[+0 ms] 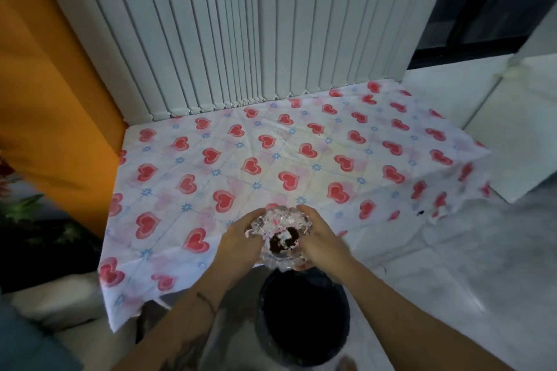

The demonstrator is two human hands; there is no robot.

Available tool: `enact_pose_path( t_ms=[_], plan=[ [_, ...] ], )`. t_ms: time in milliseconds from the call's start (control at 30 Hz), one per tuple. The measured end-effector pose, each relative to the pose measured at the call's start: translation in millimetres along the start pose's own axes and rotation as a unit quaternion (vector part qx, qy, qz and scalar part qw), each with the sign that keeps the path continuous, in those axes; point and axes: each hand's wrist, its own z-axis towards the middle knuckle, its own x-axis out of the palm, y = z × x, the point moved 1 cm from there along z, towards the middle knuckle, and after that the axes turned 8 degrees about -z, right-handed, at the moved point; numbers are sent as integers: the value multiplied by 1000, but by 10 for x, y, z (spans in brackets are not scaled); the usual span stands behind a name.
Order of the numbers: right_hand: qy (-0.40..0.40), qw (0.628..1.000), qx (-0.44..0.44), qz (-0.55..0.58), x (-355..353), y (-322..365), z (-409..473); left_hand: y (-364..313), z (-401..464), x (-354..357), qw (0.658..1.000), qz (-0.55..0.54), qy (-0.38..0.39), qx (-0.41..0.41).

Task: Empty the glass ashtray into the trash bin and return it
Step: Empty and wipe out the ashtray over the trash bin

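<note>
Your left hand (241,245) at 9 o'clock and right hand (321,242) at 3 o'clock grip the ashtray (278,238), tilted above the bin (304,316).

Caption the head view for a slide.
Both hands, left and right, hold the glass ashtray over the trash bin.

Faceted clear glass ashtray (278,236) between both hands above round black trash bin (303,318), bin before heart-print-clothed worktop (271,159), white vertical blinds (241,24) behind
</note>
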Motion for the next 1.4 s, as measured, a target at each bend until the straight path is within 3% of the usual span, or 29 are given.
enact_pose_path(
  t_ms=[300, 567, 800, 1100, 1267, 1400],
  plan=[
    [23, 994, 83, 61, -75, -482, -286, 462, -261, 272, 997, -8, 78, -18],
    [52, 992, 92, 73, -110, -1017, -114, 964, -169, 633, 998, 13, 51, -43],
    [69, 986, 96, 117, 137, -2072, 703, 2022, 322, 1070, 998, 34, 32, -45],
    [128, 953, 84, 260, 548, -3572, 1817, 3543, 1043, 1615, 1000, -15, -8, -7],
    [43, 972, 54, 223, 738, -4171, 2314, 4256, 1554, 1843, 997, 31, 35, 56],
    [-85, 988, 7, 131, 838, -4423, 2444, 4567, 1736, 1930, 994, -57, 92, 18]
  ],
)
